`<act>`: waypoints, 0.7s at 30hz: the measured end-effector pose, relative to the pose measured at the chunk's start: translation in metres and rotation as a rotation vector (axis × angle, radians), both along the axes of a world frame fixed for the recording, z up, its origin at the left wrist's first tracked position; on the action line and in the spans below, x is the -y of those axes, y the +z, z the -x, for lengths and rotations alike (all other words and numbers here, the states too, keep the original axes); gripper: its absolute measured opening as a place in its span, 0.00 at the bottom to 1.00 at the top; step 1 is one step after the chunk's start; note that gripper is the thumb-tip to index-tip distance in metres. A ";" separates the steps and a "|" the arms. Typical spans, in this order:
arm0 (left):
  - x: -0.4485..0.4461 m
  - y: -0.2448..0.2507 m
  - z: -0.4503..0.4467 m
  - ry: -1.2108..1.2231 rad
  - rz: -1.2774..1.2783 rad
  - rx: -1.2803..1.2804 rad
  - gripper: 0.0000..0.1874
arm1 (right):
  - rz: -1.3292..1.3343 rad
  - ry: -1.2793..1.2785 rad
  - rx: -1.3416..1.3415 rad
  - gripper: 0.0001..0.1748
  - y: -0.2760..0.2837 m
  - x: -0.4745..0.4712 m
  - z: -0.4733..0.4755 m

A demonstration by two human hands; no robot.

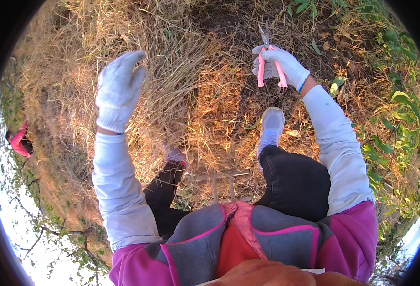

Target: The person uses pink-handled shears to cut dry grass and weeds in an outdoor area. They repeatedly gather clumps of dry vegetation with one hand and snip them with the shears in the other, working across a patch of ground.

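Observation:
My left hand, in a white knit glove, hovers over a thick mat of dry grass with its thumb and fingers apart and nothing visible between them. At the upper right, my right hand, gloved the same way, holds a pair of pink-handled garden snips. Their metal blades point away from me and stand slightly apart. Below the snips lies darker ground with short dry stubble. My left foot is partly hidden by grass.
Green leafy shrubs line the right side. Between my feet is a thin wooden stick. My right shoe rests on the stubble. Another person in a red top is far off at the left edge, near trees.

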State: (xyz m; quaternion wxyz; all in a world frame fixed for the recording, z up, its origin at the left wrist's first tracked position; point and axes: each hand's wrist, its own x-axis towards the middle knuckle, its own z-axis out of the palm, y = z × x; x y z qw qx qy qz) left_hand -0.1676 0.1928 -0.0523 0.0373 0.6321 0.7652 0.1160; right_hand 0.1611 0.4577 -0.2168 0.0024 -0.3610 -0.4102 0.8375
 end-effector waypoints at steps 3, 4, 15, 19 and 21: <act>-0.074 -0.045 -0.074 -0.009 0.230 0.044 0.33 | -0.077 0.081 0.011 0.18 0.000 0.003 0.000; -0.094 -0.058 -0.095 0.014 0.308 -0.006 0.41 | -0.087 0.077 0.023 0.18 0.000 0.003 -0.001; -0.182 -0.182 -0.144 -0.081 0.539 -0.287 0.61 | -0.121 0.037 0.076 0.19 -0.015 -0.021 -0.004; -0.195 -0.200 -0.114 -0.056 0.607 -0.328 0.45 | -0.144 0.104 0.134 0.19 -0.021 -0.026 0.004; -0.205 -0.202 -0.100 -0.021 0.711 -0.285 0.42 | -0.135 0.120 0.165 0.20 -0.024 -0.026 0.010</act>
